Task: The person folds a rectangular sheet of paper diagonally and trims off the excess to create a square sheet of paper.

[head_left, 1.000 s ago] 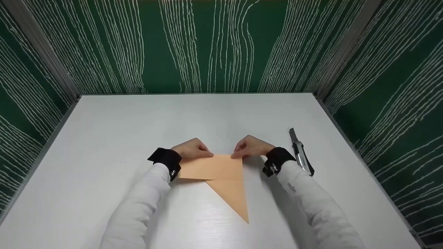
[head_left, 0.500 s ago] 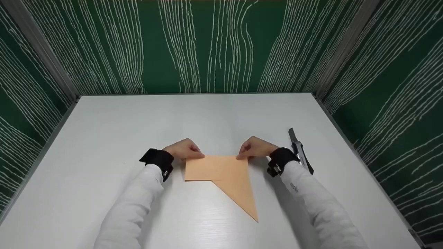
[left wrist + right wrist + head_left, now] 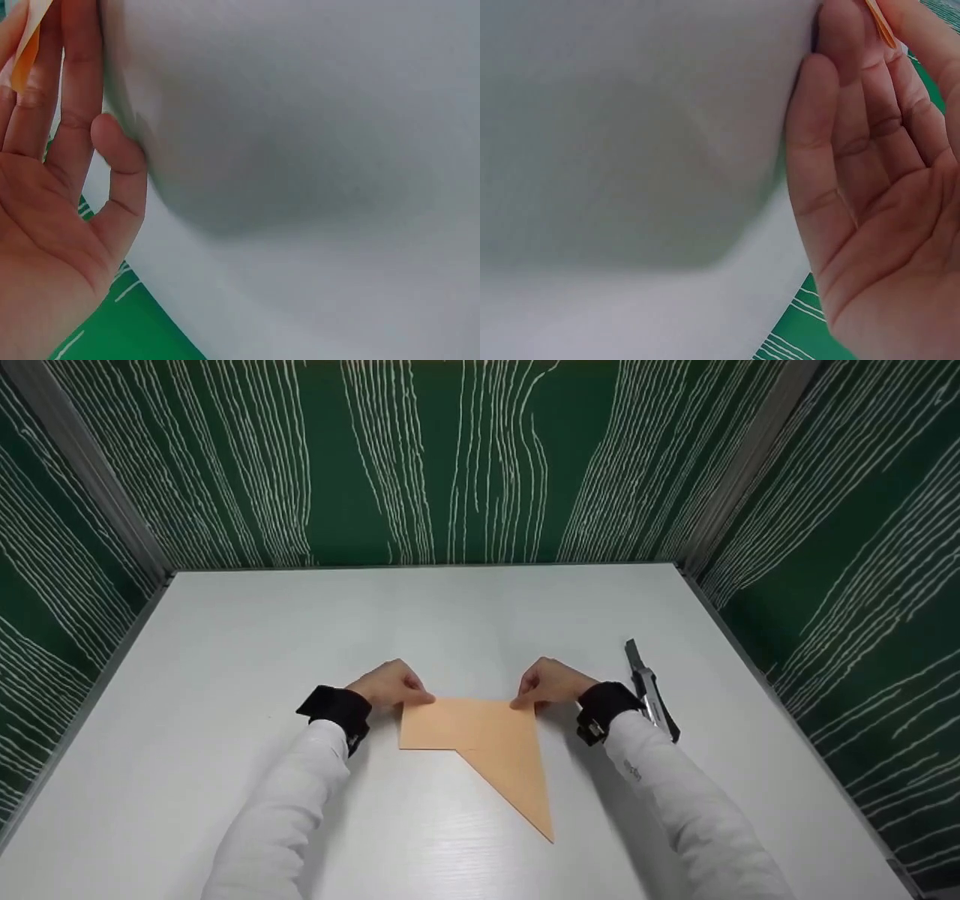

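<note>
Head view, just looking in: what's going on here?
A person's left hand and right hand pinch the far edge of a folded orange paper, one near each end, over the white table. The paper tapers to a point toward the person. A metallic tool lies beyond, right of the right hand, untouched.

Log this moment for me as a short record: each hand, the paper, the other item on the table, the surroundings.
Left hand: pinches the far edge near its left end
Right hand: pinches the same edge near its right end
Orange paper: one piece, with a pointed part extending toward the person from its right side
Silver-and-black tool: on the white table, right of the right hand; exact type unclear
Surroundings: green walls with white lines
</note>
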The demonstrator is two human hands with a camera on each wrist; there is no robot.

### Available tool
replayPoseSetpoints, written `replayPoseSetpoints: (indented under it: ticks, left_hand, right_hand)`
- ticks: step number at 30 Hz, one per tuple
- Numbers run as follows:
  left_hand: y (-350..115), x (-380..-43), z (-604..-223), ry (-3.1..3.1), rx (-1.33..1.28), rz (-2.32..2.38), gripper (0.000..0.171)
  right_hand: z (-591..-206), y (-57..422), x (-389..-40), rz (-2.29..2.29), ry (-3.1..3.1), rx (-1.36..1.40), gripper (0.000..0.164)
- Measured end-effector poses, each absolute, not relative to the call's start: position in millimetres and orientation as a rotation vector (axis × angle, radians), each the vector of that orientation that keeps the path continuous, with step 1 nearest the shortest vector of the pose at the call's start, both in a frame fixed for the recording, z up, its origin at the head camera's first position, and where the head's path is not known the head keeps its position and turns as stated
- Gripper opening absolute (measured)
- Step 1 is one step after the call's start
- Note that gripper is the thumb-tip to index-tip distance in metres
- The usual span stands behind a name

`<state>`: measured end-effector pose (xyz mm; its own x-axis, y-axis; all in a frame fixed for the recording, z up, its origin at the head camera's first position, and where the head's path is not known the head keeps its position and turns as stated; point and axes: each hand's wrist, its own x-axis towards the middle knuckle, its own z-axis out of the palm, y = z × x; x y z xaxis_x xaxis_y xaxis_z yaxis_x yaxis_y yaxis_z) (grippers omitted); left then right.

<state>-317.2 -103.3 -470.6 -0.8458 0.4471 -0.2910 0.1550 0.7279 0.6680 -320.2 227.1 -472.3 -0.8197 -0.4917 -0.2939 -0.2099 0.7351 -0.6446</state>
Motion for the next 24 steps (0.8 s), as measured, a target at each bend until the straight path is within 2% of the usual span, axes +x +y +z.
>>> replayPoseSetpoints:
  ticks: [4, 11, 24]
  left_hand:
    - [-104.7, -315.7, -471.8, 2.537, 0.432, 0.869, 0.028]
    - [-111.3, -314.9, -468.5, 2.468, 0.404, 0.952, 0.022]
    - [-109.4, -313.1, -467.4, 2.643, 0.332, 0.813, 0.026]
  right_hand:
    - [-471.8, 226.7, -319.9, -0.820, 2.495, -0.565, 0.022]
    - [-471.1, 228.5, -319.9, -0.830, 2.520, -0.531, 0.021]
    - [-476.2, 233.1, -323.8, -0.868, 2.511, -0.515, 0.026]
